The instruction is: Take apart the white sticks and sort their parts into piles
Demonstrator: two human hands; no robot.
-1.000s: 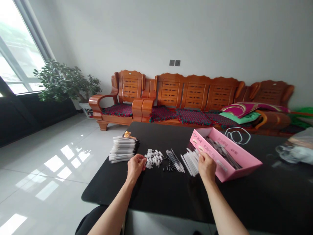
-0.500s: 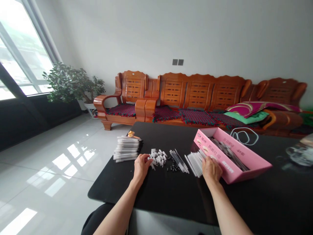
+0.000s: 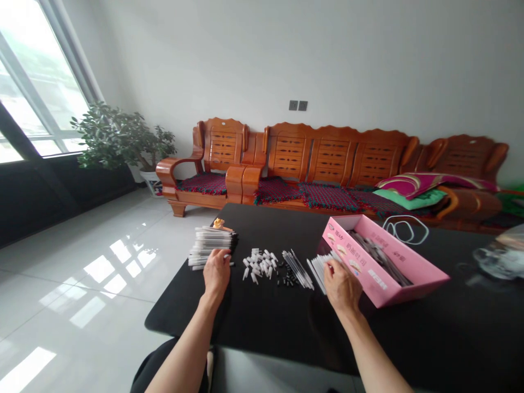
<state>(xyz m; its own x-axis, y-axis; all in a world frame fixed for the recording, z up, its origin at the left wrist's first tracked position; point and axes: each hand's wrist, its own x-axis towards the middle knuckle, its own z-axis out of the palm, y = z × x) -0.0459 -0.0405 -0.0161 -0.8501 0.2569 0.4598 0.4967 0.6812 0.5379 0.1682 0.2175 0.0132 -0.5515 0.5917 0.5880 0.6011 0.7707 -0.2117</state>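
Observation:
My left hand [image 3: 216, 275] is closed in a pinch, with a bit of a small white plastic piece showing at its fingertips. It is at the near edge of a stack of white pens [image 3: 210, 245] with dark ends. To its right lies a loose pile of small white plastic pieces [image 3: 260, 263]. Thin pen refills [image 3: 298, 267] lie beyond that, with small black caps [image 3: 287, 281] beside them. My right hand [image 3: 343, 289] has its fingers curled together over the row of white pen barrels [image 3: 317, 271]; what it grips is hidden.
A pink box [image 3: 413, 292] holding dark, thin pieces stands at the right on the black table [image 3: 278, 333]. Behind it lies a white cord loop [image 3: 409, 229]. A clear plastic bag [image 3: 501, 256] is at the far right, and a small orange figure [image 3: 219, 223] at the back left.
My left hand has moved left from the pile of small white pieces to the pen stack. My right hand has shifted slightly left, its fingers now curled in. The view has moved slightly.

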